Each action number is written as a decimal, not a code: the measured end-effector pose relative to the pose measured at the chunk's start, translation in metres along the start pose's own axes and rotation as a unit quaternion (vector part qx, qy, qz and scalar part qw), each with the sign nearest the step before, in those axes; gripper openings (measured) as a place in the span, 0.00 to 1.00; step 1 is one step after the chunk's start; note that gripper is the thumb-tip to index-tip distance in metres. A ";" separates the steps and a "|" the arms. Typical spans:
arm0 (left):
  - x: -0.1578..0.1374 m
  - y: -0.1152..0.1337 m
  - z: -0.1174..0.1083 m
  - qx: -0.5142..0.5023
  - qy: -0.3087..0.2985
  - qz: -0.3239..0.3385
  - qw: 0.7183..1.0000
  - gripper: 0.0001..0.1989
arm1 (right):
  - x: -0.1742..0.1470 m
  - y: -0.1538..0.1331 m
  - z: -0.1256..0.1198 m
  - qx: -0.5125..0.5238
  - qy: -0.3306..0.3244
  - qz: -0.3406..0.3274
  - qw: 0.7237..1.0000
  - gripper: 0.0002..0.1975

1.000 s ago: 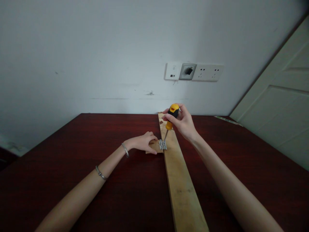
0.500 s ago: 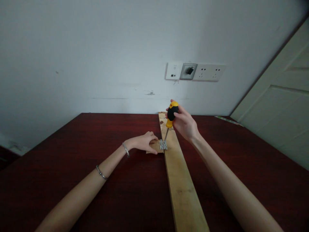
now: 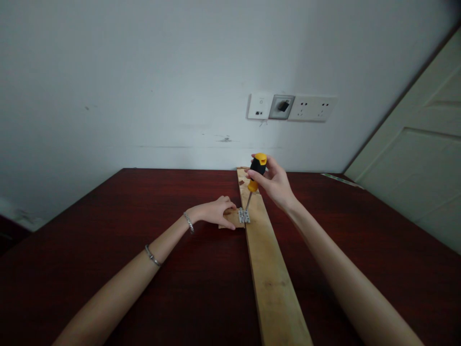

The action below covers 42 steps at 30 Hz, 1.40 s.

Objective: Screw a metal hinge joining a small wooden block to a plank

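My right hand [image 3: 275, 185] grips a yellow-and-black screwdriver [image 3: 258, 166] near the handle's lower part. Its shaft slants down to a small metal hinge [image 3: 244, 216], where the tip meets the right leaf; the screw there is too small to make out. One leaf lies on a long wooden board [image 3: 272, 269], the other on a short wooden block [image 3: 234, 219] beside the board's left edge. My left hand [image 3: 217, 212] holds that block from the left, thumb at the near side and fingers at the far side.
The dark red tabletop [image 3: 173, 288] runs back to a white wall [image 3: 162, 86]. Wall sockets [image 3: 312, 108] with a dark plug [image 3: 284, 106] sit above the back edge. A thin printed strip [image 3: 341, 180] lies at the back right, near a pale door [image 3: 425, 158].
The fingers of my right hand have turned around the screwdriver handle, the thumb now further left across it. The screwdriver tip stays at the hinge. My left hand has hardly moved.
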<state>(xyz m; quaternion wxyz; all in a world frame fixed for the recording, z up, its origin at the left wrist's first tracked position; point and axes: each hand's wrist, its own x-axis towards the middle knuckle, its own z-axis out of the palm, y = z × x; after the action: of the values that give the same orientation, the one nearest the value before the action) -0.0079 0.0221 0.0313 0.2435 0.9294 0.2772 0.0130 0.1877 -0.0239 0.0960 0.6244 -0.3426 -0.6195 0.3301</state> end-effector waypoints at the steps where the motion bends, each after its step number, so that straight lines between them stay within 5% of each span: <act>1: 0.000 0.000 0.000 0.002 0.000 -0.001 1.000 0.34 | 0.000 -0.001 0.000 0.006 -0.008 -0.004 1.000 0.19; 15: 0.001 -0.003 0.002 -0.006 0.003 0.003 1.000 0.34 | 0.001 0.016 -0.002 0.055 -0.039 0.028 0.997 0.21; 24: 0.001 -0.004 0.002 -0.002 0.004 0.005 1.000 0.34 | 0.002 0.007 0.000 -0.047 0.021 -0.042 0.998 0.15; 42: 0.000 0.001 0.000 0.004 0.003 -0.003 1.000 0.34 | 0.001 0.013 -0.001 0.082 -0.052 0.031 0.995 0.21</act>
<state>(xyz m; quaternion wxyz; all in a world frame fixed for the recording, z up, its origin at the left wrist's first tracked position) -0.0078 0.0217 0.0320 0.2388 0.9296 0.2805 0.0135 0.1892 -0.0162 0.0855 0.6072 -0.2912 -0.6109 0.4163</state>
